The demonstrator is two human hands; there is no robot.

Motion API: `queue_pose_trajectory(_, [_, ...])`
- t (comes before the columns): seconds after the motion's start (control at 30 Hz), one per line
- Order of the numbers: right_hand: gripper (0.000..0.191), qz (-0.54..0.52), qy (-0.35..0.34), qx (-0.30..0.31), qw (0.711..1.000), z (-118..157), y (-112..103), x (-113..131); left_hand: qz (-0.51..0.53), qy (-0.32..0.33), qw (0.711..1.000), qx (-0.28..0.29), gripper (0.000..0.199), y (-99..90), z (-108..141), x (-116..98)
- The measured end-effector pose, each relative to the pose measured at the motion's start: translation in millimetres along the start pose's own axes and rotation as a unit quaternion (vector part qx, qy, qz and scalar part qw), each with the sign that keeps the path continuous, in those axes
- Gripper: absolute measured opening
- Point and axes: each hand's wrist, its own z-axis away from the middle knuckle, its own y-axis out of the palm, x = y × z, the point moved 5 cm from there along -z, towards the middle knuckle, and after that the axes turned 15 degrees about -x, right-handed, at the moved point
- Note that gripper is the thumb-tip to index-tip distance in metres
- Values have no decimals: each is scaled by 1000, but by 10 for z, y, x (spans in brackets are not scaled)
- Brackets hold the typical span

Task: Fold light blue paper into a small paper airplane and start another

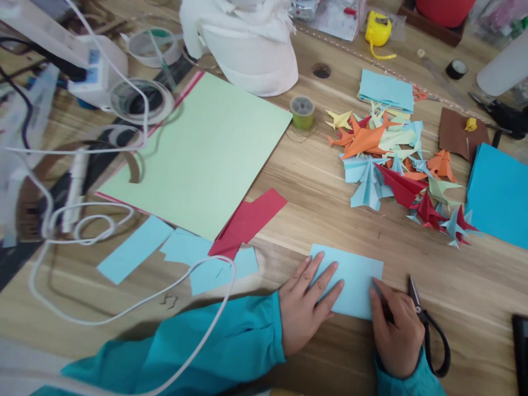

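A light blue sheet of paper lies flat on the wooden table in front of me. My left hand rests on its left part, fingers spread and flat. My right hand is curled at the sheet's right edge, thumb and forefinger pressed on it; the other fingers are tucked under and partly hidden. Beside the right hand lies a pair of scissors with black handles. Beyond the sheet sits a pile of folded paper figures in orange, red, light blue, green and yellow.
Large pale green sheets lie at the left, near red paper scraps and light blue scraps. A white cable loops over my left sleeve. Bright blue sheets and a thread spool lie farther off.
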Motion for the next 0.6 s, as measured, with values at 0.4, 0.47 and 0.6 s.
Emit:
queue_pose_trajectory(0.4, [21,16,-5,-4,1000,6,6,-4,2,1,1000,18,51,18,2,9])
queue_pose_trajectory(0.47, [21,14,-7,-2,1000,2,4,-2,4,-2,1000,19,53,18,0,16])
queue_pose_trajectory(0.6, [20,19,-10,-4,1000,-10,2,10,10,-1,999,31,58,22,-3,24])
